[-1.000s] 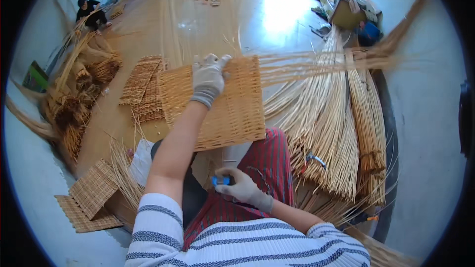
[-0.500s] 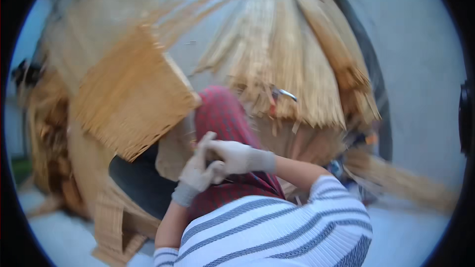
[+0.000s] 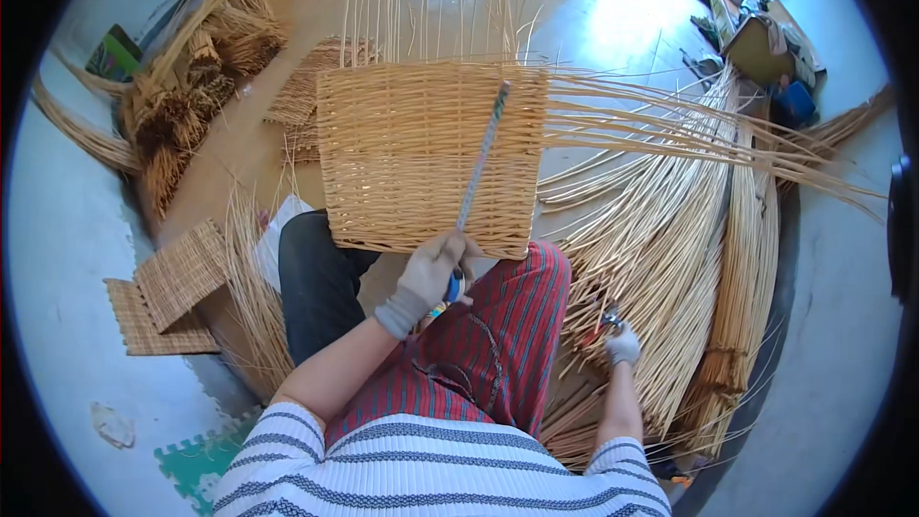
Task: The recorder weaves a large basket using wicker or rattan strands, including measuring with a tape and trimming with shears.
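A woven wicker panel (image 3: 421, 163) rests across my knees, with long unwoven rods sticking out at its far and right edges. My gloved left hand (image 3: 431, 273) is closed around a blue tape measure (image 3: 455, 287). Its metal blade (image 3: 481, 158) lies extended at a slant over the weave, reaching toward the far right corner. Off to the right, my gloved right hand (image 3: 623, 346) is closed at a pair of red-handled shears (image 3: 605, 322) lying on a spread bundle of pale rods (image 3: 661, 268). The small size of the shears leaves their blades unclear.
Several woven panels (image 3: 182, 278) lie on the floor at left, with more behind the panel on my lap. Bundles of rods (image 3: 206, 67) lean by the left wall. A tied bundle (image 3: 732, 325) runs along the right wall, near a cluttered box (image 3: 761, 48).
My hands, together over my lap before, are now apart. The left holds the extended tape measure over the panel, and the right has reached to the shears. The panel has shifted squarely in front of me.
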Demonstrator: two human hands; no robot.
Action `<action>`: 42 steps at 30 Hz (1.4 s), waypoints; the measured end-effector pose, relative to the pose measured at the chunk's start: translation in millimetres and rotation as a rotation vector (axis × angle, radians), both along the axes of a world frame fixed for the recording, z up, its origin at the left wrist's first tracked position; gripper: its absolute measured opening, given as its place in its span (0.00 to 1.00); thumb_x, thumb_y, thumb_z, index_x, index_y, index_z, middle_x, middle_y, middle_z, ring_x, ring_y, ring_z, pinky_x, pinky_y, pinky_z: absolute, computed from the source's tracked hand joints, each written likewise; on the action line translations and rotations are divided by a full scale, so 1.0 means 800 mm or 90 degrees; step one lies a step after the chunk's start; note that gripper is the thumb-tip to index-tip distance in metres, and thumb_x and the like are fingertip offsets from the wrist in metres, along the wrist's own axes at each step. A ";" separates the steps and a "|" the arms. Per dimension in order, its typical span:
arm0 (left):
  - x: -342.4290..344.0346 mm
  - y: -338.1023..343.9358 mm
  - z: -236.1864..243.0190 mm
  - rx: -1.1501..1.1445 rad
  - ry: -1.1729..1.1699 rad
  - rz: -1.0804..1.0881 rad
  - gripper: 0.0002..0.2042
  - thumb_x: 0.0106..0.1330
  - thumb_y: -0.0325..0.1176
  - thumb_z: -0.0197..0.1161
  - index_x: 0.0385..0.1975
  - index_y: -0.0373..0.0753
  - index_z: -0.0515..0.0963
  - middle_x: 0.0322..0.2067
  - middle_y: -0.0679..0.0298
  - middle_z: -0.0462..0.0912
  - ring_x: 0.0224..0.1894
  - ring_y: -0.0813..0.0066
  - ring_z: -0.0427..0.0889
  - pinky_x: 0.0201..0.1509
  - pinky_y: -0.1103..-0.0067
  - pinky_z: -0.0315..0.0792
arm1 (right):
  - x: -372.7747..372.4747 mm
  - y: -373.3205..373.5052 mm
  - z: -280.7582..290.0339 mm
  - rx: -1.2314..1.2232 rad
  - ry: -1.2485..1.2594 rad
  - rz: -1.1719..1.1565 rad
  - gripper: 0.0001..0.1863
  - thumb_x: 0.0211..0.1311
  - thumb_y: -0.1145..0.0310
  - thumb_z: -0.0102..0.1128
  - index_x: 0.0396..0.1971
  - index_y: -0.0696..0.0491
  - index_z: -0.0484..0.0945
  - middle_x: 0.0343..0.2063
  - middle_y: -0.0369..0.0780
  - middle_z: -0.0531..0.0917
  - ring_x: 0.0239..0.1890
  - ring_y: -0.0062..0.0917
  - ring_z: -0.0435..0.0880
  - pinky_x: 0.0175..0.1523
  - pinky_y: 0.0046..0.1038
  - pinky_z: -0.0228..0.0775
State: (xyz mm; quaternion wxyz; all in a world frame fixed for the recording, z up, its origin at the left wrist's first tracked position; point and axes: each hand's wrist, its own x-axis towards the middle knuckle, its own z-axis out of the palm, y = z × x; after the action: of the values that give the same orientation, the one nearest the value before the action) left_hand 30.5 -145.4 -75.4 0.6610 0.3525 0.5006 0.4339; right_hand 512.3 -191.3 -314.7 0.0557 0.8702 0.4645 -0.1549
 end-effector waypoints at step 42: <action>-0.006 -0.061 -0.098 0.097 -0.070 -0.011 0.13 0.80 0.38 0.47 0.44 0.36 0.75 0.28 0.63 0.79 0.30 0.76 0.79 0.27 0.69 0.85 | -0.289 -0.104 0.261 0.278 0.566 0.123 0.56 0.56 0.59 0.76 0.76 0.57 0.46 0.69 0.52 0.64 0.70 0.39 0.65 0.74 0.35 0.57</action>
State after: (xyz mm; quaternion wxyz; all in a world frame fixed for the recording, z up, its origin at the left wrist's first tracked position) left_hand 25.4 -194.4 -153.9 0.6623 0.3822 0.4260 0.4835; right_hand 281.3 -274.3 -106.2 -0.3167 0.6641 0.5434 -0.4042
